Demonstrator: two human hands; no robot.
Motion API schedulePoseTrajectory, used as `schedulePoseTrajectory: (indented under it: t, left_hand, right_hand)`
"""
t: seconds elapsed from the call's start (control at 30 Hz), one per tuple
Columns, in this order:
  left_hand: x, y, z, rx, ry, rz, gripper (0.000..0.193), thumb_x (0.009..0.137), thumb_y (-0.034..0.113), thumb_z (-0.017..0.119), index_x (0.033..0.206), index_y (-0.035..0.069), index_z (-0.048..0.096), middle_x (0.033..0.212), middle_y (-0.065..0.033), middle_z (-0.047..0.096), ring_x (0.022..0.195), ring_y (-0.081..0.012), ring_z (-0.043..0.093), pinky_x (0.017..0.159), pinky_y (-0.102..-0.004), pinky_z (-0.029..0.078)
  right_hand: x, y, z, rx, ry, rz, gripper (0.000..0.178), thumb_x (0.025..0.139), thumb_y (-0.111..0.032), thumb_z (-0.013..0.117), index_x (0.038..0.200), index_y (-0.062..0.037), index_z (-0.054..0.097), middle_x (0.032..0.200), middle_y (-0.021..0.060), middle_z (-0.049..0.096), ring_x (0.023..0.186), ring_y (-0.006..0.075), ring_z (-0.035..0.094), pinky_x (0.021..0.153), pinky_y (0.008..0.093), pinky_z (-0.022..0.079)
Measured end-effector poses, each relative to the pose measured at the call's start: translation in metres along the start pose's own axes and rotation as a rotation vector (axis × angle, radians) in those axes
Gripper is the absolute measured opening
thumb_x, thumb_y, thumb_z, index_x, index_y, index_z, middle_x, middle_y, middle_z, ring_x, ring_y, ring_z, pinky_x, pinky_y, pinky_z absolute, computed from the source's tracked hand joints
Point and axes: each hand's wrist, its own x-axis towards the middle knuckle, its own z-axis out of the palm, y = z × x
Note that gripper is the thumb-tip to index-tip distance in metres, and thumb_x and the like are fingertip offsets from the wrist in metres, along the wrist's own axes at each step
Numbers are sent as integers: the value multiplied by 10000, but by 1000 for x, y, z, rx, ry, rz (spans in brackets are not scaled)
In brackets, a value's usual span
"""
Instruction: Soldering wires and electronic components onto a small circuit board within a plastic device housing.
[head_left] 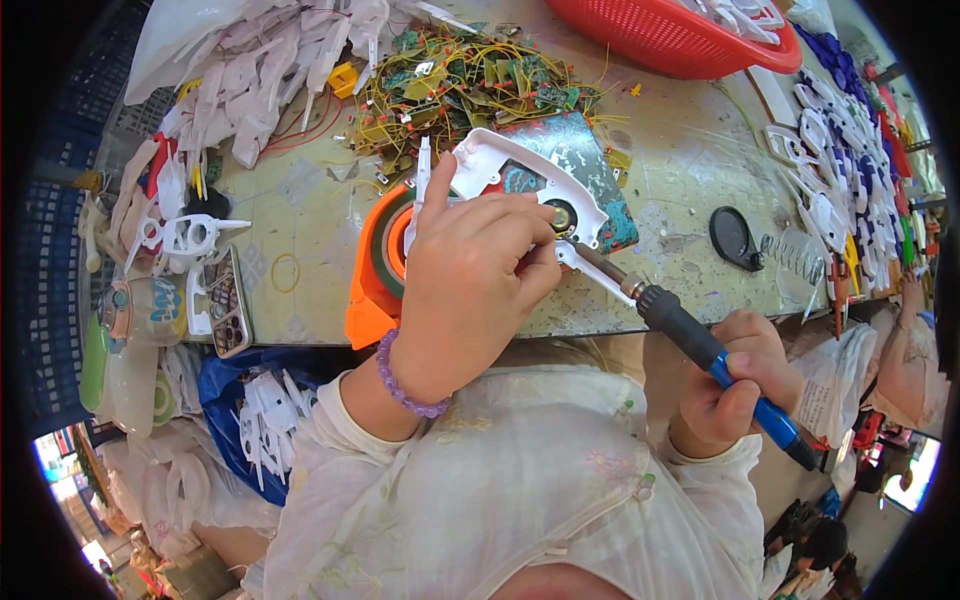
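1. I am seeing a red perforated basket (670, 48) and a blue bag (222, 398), both holding white plastic parts (270, 415).
2. A smooth, curved white casing (480, 165) is lying mid-table, under my left hand (475, 265).
3. That hand's fingers are curling over it, one extending; I cannot tell what the tips are pinching.
4. My right hand (740, 385) is gripping a soldering iron (700, 345), fingers wrapping its blue handle.
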Motion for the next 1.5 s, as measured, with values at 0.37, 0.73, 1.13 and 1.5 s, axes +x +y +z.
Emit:
schedulePoseTrajectory:
  t: [0.37, 0.73, 1.13, 1.5]
  left_hand:
    - [0, 0, -2, 7, 11, 2, 92, 672, 22, 673, 719, 67, 608, 808, -34, 668, 752, -196, 629, 1033, -505, 321]
    - [2, 4, -3, 2, -26, 18, 91, 678, 37, 684, 739, 74, 628, 810, -32, 660, 832, -193, 636, 1030, -499, 317]
    - [-1, 21, -20, -55, 30, 159, 278, 689, 11, 690, 961, 45, 645, 989, -86, 618, 969, -294, 567, 868, -402, 428]
    - [-85, -25, -78, -297, 344, -265, 160, 792, -44, 570, 949, -14, 580, 883, -102, 594, 780, -163, 544, 700, -266, 432]
  right_hand:
    - [-5, -1, -2, 39, 28, 14, 228, 921, -263, 503, 908, -37, 478, 534, 33, 456, 409, 136, 392, 382, 283, 305]
    - [-8, -1, -39, -299, 545, -6, 275, 959, -273, 417, 795, -54, 393, 618, 36, 388, 478, 152, 347, 449, 284, 303]
    - [28, 14, -201, -603, 910, 428, 199, 861, -215, 577, 810, -24, 596, 577, -22, 417, 493, 64, 385, 450, 221, 273]
    - [-60, 64, -85, -123, 815, 768, 390, 886, -137, 604, 1212, -29, 419, 616, -35, 383, 514, 38, 373, 413, 197, 259]
